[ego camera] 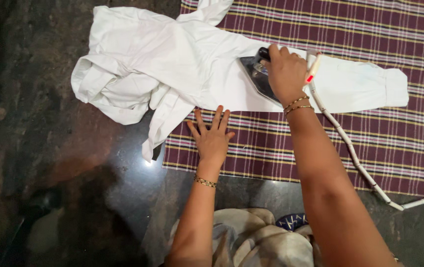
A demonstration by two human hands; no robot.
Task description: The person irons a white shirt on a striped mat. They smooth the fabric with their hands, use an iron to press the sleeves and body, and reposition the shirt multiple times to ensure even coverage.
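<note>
Nearest the camera, the person's lap in pale fabric sits at the bottom edge, above a dark polished stone floor (49, 148). Further out, the left hand (213, 138) lies flat with fingers spread on a maroon plaid cloth (271, 148), its fingertips touching the lower edge of a white shirt (172, 59). Beyond it, the right hand (285, 74) is wrapped tight around the handle of an iron (257, 74), which rests on the shirt's outstretched sleeve. A white braided cord (350, 148) runs from the iron back across the cloth to the right. The rest of the shirt lies bunched at far left, partly on the floor.
</note>
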